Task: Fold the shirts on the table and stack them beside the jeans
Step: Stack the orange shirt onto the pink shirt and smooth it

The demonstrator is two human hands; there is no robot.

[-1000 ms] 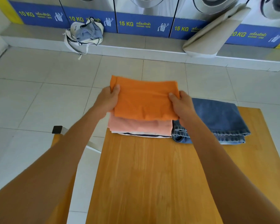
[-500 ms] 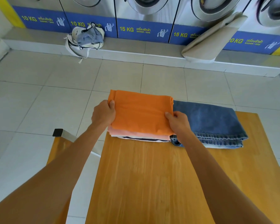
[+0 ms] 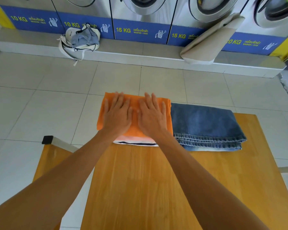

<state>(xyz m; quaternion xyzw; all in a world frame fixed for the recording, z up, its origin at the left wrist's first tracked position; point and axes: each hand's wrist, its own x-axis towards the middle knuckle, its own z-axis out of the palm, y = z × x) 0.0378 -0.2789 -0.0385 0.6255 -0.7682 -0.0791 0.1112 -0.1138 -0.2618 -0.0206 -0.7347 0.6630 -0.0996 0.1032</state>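
A folded orange shirt (image 3: 135, 103) tops a stack at the far left of the wooden table (image 3: 156, 188). Beneath it a pale pink shirt (image 3: 136, 138) and a white one with a dark stripe (image 3: 135, 143) show at the near edge. Folded blue jeans (image 3: 204, 125) lie right beside the stack, touching it. My left hand (image 3: 117, 115) and my right hand (image 3: 150, 116) rest flat on the orange shirt, palms down, fingers spread, holding nothing.
A wooden chair (image 3: 48, 156) with a black-capped metal leg stands left of the table. Tiled floor lies beyond. Washing machines line the back wall, with a cloth bag (image 3: 81, 39) and a leaning beige board (image 3: 211, 40) on the ledge.
Both hands lowered the orange shirt onto the stack, let go of its sides and now lie flat on top of it.
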